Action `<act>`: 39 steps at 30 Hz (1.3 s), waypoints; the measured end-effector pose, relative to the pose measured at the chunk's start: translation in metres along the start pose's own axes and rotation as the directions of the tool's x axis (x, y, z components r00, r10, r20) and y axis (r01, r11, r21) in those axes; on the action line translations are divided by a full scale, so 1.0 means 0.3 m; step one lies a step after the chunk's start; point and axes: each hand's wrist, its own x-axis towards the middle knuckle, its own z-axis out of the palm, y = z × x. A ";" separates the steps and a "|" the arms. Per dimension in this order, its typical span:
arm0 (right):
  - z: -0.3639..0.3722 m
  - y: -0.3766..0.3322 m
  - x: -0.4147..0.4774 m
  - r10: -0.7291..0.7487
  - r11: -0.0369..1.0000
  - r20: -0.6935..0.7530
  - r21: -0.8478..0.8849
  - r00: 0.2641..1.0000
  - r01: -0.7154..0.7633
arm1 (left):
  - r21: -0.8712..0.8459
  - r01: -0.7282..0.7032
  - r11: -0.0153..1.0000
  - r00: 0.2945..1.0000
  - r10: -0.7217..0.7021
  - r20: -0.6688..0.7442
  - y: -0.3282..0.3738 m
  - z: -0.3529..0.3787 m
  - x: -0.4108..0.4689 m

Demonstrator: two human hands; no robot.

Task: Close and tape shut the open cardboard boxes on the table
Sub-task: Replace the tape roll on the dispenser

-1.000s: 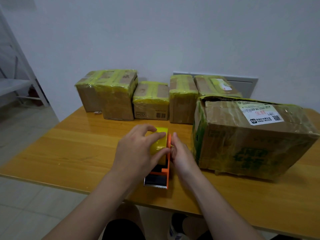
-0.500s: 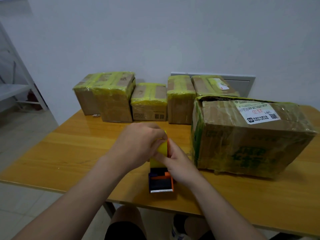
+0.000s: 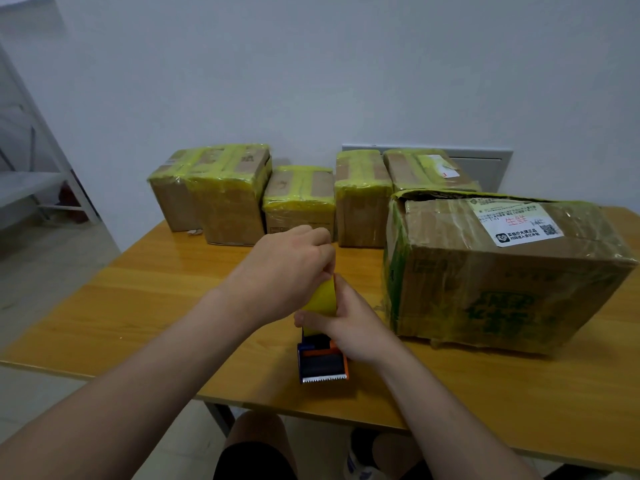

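Observation:
An orange tape dispenser with a yellow tape roll stands on the wooden table, its serrated blade toward me. My left hand curls over the top of the roll and grips it. My right hand wraps round the dispenser's right side just below the roll. A large cardboard box wrapped in greenish film, with a white label on top, sits to the right of my hands; its top left flap edge looks slightly raised.
Several smaller boxes sealed with yellow tape line the wall at the back of the table. A metal rack stands at the far left on the floor. My knees and a shoe show under the table's front edge.
The dispenser has turned so its blade faces me and shifted slightly nearer. My left hand has closed over the roll's top, and my right hand has wrapped round the dispenser body.

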 end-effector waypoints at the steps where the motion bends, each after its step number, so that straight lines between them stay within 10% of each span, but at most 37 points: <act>1: -0.001 -0.002 0.002 0.001 1.000 0.002 -0.004 1.000 -0.001 | 0.028 -0.034 0.999 0.999 0.035 -0.018 -0.006 0.016 -0.002; 13: -0.001 -0.015 0.014 0.029 0.999 0.027 0.012 0.999 -0.029 | 0.058 -0.130 0.990 0.991 0.129 0.024 -0.033 0.084 -0.041; 25: -0.015 -0.022 0.007 0.033 0.999 0.059 -0.011 0.998 -0.032 | -0.328 0.031 0.944 0.992 -0.070 -0.105 -0.063 0.063 -0.078; 39: -0.027 -0.023 0.014 0.056 0.994 0.034 -0.094 0.998 -0.052 | -0.181 -0.094 0.979 0.994 0.083 -0.069 -0.045 0.071 -0.075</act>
